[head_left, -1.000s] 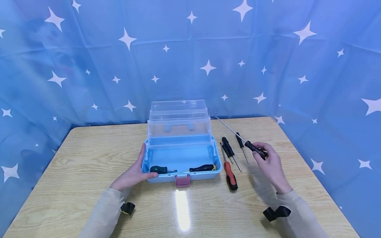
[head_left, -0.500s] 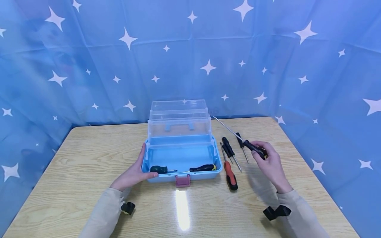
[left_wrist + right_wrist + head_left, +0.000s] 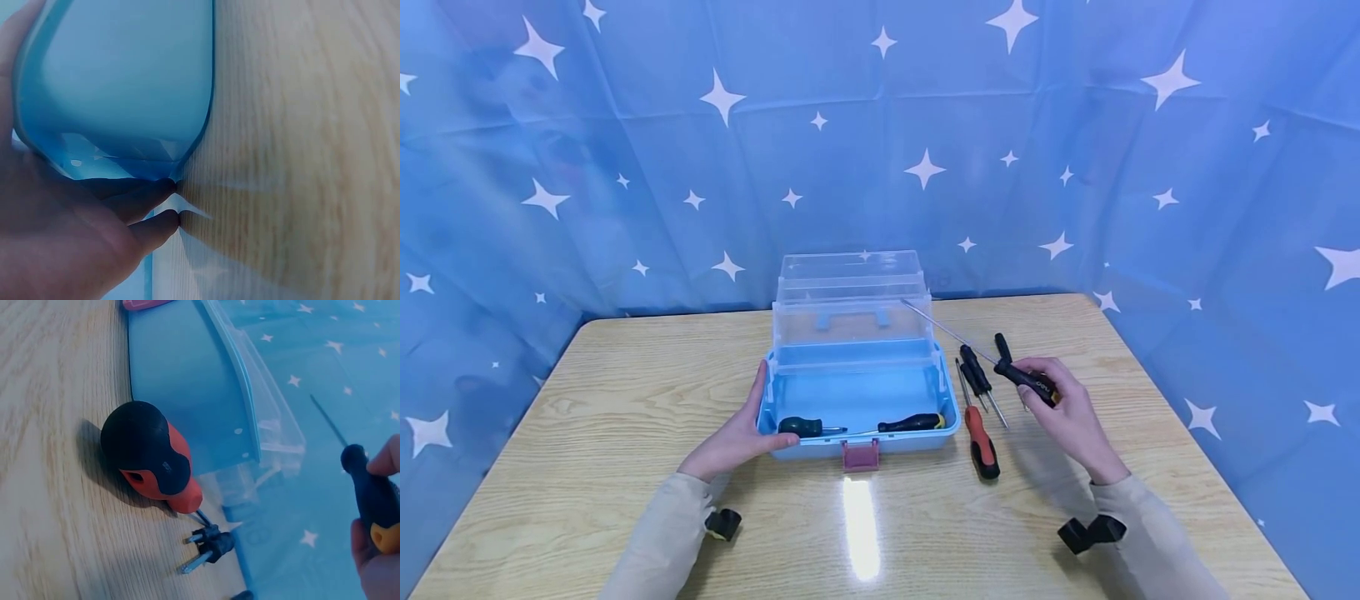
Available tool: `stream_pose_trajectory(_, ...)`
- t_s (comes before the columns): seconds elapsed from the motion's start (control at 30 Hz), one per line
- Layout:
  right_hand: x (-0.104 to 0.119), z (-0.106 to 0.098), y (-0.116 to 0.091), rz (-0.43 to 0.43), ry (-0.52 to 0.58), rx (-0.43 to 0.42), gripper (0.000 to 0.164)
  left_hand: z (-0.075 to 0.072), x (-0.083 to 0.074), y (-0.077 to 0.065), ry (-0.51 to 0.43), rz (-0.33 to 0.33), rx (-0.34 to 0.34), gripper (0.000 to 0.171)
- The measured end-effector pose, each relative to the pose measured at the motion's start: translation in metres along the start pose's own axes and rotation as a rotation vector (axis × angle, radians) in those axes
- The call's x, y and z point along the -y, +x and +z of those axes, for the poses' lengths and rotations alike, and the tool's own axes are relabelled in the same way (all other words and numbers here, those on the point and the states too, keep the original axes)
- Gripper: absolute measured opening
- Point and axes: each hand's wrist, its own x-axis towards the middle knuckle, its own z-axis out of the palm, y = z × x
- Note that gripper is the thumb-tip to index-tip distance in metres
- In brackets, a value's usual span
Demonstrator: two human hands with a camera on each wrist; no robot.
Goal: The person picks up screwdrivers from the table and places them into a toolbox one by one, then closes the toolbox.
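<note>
My left hand (image 3: pixel 730 446) grips the left end of a light-blue toolbox (image 3: pixel 820 451), thumb along the front rim and fingers down the side wall. Its clear lid (image 3: pixel 850 321) stands raised at the back. Inside lie a green-handled screwdriver (image 3: pixel 800 427) and a black-and-yellow one. Above the table, right of the box, my right hand (image 3: pixel 1067 417) pinches the black handle of a long screwdriver (image 3: pixel 1026 382). The shaft points up and left, overlapping the lid's right part in the head view. In the right wrist view, the handle (image 3: pixel 369 494) shows a yellow end.
Between box and right hand lie a red-and-black screwdriver (image 3: pixel 980 442) and two black-handled screwdrivers (image 3: pixel 973 367) side by side. Another black handle (image 3: pixel 1002 346) is partly covered by the held tool. A pink latch (image 3: pixel 861 456) hangs at the box front; a starred blue curtain (image 3: pixel 880 167) stands behind.
My right hand has moved left with the long screwdriver, and its tip now overlaps the toolbox lid. The left hand and toolbox have stayed in place.
</note>
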Motion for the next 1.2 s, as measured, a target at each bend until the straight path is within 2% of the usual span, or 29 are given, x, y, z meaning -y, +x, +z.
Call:
stream_pose_trajectory(0.33,0.001,0.007,0.001,-0.051,0.014,0.065,0.028,0.0,-0.001,0.0,-0.006,-0.016,-0.001,0.12)
stream_pose_trajectory(0.97,0.003,0.023,0.005,-0.116,0.047,0.167,0.028,0.001,0.0,0.0,-0.018,0.008,-0.004,0.12)
stream_pose_trajectory(1.2,0.004,0.027,0.005,-0.138,0.064,0.231,0.028,0.001,0.001,0.0,-0.017,0.009,-0.002,0.12)
